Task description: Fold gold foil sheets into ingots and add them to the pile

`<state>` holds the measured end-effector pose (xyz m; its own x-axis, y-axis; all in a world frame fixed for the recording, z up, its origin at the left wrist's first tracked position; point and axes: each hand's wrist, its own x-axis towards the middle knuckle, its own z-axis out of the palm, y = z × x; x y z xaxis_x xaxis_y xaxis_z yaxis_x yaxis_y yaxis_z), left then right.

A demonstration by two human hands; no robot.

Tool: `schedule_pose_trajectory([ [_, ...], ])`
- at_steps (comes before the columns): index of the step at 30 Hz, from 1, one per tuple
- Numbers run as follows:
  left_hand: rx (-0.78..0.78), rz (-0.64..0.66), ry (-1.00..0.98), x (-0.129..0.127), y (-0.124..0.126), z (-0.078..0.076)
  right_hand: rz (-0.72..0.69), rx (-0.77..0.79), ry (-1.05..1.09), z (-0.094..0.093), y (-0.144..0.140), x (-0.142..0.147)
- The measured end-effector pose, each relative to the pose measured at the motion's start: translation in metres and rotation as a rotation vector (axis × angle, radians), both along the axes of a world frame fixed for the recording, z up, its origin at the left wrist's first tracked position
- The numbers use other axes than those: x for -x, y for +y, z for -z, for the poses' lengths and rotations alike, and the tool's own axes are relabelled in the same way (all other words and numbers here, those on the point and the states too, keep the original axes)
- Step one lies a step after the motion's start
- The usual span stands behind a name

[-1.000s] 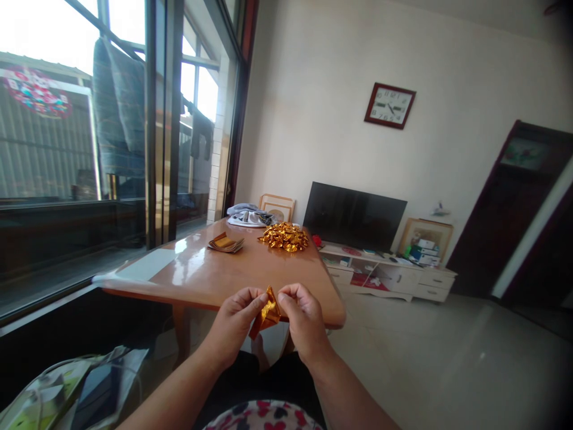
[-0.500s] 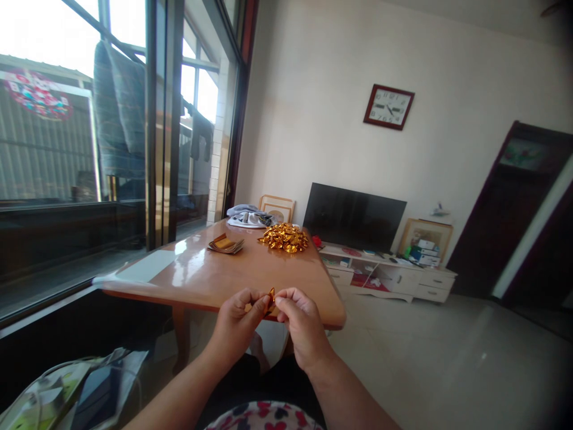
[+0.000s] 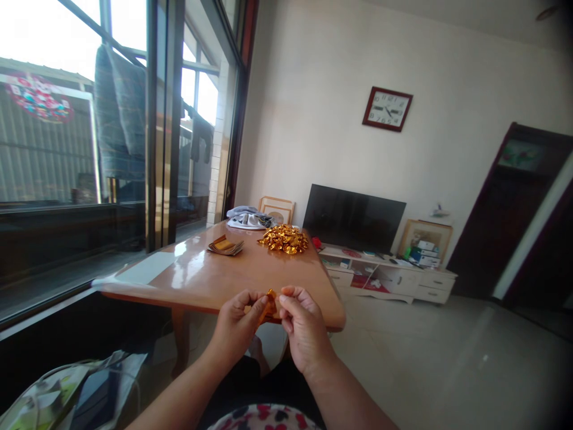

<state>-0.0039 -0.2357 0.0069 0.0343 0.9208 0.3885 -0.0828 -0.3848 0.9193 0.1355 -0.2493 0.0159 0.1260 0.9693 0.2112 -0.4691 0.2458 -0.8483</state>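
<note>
Head view: small, shiny gold foil piece (image 3: 269,301), seemingly folded, pinched between fingers of left hand (image 3: 236,322) and right hand (image 3: 302,325).

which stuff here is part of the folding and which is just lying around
In use:
- gold foil piece, pinched between left hand and right hand
- pile of folded gold pieces on the table
- stack of flat foil sheets

Lying about:
- cloth bundle at the table's far end
- TV
- wall clock
- picture frame
</note>
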Motion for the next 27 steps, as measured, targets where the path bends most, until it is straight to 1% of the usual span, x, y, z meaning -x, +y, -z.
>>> schedule_pose_trajectory([
  [4, 0.011, -0.005, -0.015, 0.0, 0.001, 0.002, 0.126, -0.129, -0.203, 0.009, 0.002, 0.002],
  [8, 0.012, -0.003, -0.017, 0.0, 0.001, 0.003, 0.261, -0.188, -0.429, 0.017, 0.007, 0.001],
  [11, 0.008, -0.01, -0.005, -0.001, 0.0, 0.002, 0.376, -0.25, -0.566, 0.017, 0.006, 0.0],
  [13, 0.003, -0.014, 0.004, -0.001, -0.002, 0.001, 0.424, -0.297, -0.641, 0.016, 0.005, 0.0],
  [16, -0.003, -0.011, 0.002, -0.002, -0.003, 0.0, 0.455, -0.33, -0.699, 0.014, 0.003, -0.001],
  [27, -0.056, 0.026, 0.013, -0.002, -0.004, 0.001, 0.465, -0.339, -0.74, 0.012, 0.002, -0.004],
])
